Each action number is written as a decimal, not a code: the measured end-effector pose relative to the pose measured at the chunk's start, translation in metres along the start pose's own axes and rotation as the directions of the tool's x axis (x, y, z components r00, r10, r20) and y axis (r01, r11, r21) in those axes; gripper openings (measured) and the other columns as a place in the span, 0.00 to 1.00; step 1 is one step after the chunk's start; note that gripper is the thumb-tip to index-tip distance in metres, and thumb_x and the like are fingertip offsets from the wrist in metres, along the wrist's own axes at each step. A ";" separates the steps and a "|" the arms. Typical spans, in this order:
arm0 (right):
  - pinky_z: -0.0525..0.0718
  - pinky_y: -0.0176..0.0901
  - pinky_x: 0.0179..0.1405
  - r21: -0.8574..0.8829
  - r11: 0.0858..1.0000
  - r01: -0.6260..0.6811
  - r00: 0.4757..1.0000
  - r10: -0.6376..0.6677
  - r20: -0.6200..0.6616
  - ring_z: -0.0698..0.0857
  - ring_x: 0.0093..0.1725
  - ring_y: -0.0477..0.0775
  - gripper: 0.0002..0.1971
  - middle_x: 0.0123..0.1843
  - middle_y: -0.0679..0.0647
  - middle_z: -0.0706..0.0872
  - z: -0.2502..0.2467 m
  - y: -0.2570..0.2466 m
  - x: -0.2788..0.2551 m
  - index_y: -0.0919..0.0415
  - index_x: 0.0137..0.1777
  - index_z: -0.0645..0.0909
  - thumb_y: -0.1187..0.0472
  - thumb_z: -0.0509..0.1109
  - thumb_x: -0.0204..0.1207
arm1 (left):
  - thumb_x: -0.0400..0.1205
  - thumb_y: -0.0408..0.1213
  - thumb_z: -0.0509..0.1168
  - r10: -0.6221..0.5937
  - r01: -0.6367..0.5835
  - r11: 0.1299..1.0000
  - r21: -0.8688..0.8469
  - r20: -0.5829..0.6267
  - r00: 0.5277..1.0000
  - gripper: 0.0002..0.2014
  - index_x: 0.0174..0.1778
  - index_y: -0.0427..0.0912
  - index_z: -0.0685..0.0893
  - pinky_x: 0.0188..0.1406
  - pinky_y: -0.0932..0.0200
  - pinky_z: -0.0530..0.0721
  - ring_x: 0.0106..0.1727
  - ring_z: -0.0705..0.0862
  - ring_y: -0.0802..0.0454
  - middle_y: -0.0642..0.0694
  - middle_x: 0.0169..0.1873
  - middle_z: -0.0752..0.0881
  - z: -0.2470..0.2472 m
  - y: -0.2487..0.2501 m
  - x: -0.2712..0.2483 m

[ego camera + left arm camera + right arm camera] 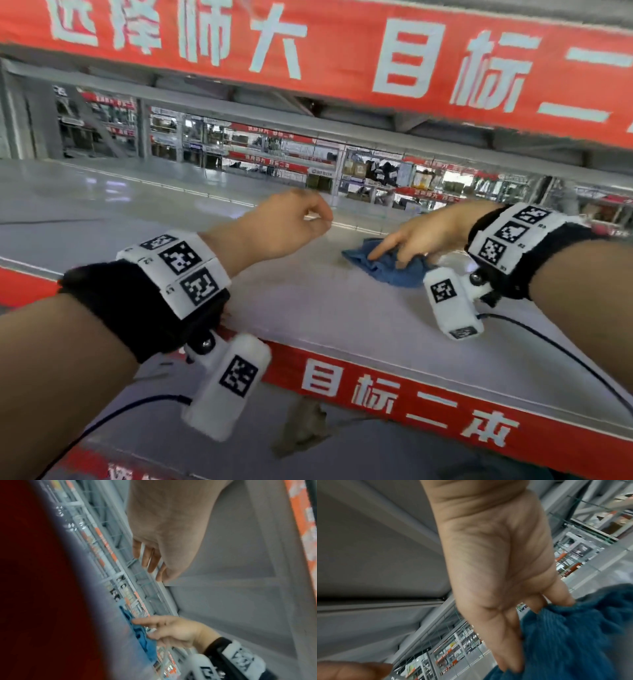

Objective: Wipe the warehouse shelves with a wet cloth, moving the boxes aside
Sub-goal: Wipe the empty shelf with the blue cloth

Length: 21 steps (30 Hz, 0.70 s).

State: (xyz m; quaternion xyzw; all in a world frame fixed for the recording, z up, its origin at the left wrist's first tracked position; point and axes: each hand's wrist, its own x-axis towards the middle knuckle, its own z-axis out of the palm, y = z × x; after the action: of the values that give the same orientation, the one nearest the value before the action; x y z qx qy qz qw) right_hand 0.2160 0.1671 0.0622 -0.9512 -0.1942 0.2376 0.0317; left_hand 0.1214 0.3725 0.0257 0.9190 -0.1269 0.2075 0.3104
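Note:
A blue cloth (387,270) lies crumpled on the grey shelf board (308,308), right of centre. My right hand (394,250) rests on it, fingers stretched out and pressing into its folds. The right wrist view shows those fingers (510,649) sinking into the ribbed blue cloth (573,635). My left hand (308,216) hovers above the shelf to the left of the cloth, fingers loosely curled and holding nothing. In the left wrist view, the left hand (154,555) hangs above the right hand (171,627) and the cloth (142,635). No boxes stand on this stretch of shelf.
A red front beam with white characters (411,394) edges the shelf. A matching red beam (342,51) of the level above hangs close overhead. A brownish crumpled thing (301,428) lies on the lower level. Thin cables trail from both wrist cameras. More racks stand across the aisle.

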 end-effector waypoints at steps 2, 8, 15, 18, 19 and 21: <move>0.82 0.49 0.62 0.152 0.987 0.048 0.999 -0.044 -0.029 0.80 0.67 0.58 0.21 0.71 0.56 0.76 0.000 -0.005 0.015 0.53 0.76 0.71 0.68 0.60 0.84 | 0.83 0.40 0.61 -0.051 0.052 0.995 -0.084 0.017 0.999 0.08 0.54 0.45 0.84 0.39 0.68 0.74 0.52 0.79 0.57 0.55 0.47 0.81 -0.005 -0.004 0.010; 0.74 0.47 0.74 0.393 0.885 0.248 0.968 -0.243 -0.063 0.75 0.73 0.52 0.14 0.76 0.50 0.73 0.004 -0.020 0.059 0.49 0.65 0.80 0.64 0.63 0.83 | 0.80 0.44 0.65 -0.167 0.178 0.931 -0.318 0.062 0.984 0.05 0.48 0.54 0.85 0.55 0.64 0.77 0.55 0.80 0.60 0.59 0.50 0.83 -0.003 -0.019 0.022; 0.84 0.34 0.46 0.173 0.977 0.121 0.989 -0.105 -0.100 0.81 0.55 0.49 0.18 0.64 0.50 0.74 -0.007 0.002 0.066 0.45 0.66 0.75 0.65 0.66 0.81 | 0.80 0.41 0.66 -0.208 0.225 0.885 -0.407 0.086 0.974 0.03 0.45 0.54 0.84 0.65 0.57 0.76 0.58 0.80 0.57 0.57 0.49 0.84 0.003 -0.020 0.021; 0.79 0.39 0.56 0.102 0.992 -0.075 0.984 0.091 -0.155 0.76 0.65 0.55 0.23 0.74 0.55 0.68 -0.011 0.033 0.062 0.50 0.76 0.67 0.62 0.63 0.83 | 0.80 0.42 0.66 -0.207 0.228 0.889 -0.397 0.094 0.974 0.03 0.46 0.54 0.84 0.65 0.57 0.76 0.59 0.80 0.55 0.55 0.52 0.84 0.005 -0.018 0.021; 0.77 0.42 0.59 0.103 0.987 -0.122 0.975 0.139 -0.176 0.73 0.68 0.56 0.24 0.77 0.58 0.66 -0.010 0.042 0.061 0.53 0.79 0.64 0.61 0.62 0.84 | 0.80 0.42 0.66 -0.202 0.223 0.891 -0.395 0.095 0.975 0.03 0.45 0.55 0.84 0.63 0.58 0.77 0.58 0.80 0.56 0.55 0.52 0.84 0.005 -0.017 0.021; 0.76 0.43 0.62 0.121 0.979 -0.165 0.965 0.185 -0.187 0.71 0.70 0.55 0.25 0.80 0.58 0.64 -0.009 0.051 0.059 0.56 0.81 0.62 0.61 0.60 0.85 | 0.80 0.43 0.66 -0.196 0.218 0.892 -0.396 0.096 0.976 0.03 0.45 0.55 0.84 0.57 0.61 0.77 0.56 0.80 0.58 0.57 0.50 0.84 0.005 -0.016 0.019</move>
State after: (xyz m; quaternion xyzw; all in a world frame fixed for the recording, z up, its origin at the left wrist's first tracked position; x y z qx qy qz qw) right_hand 0.2857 0.1433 0.0362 -0.9806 -0.0926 0.1537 0.0795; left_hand 0.1458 0.3794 0.0226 0.8484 -0.0766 0.1177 0.5104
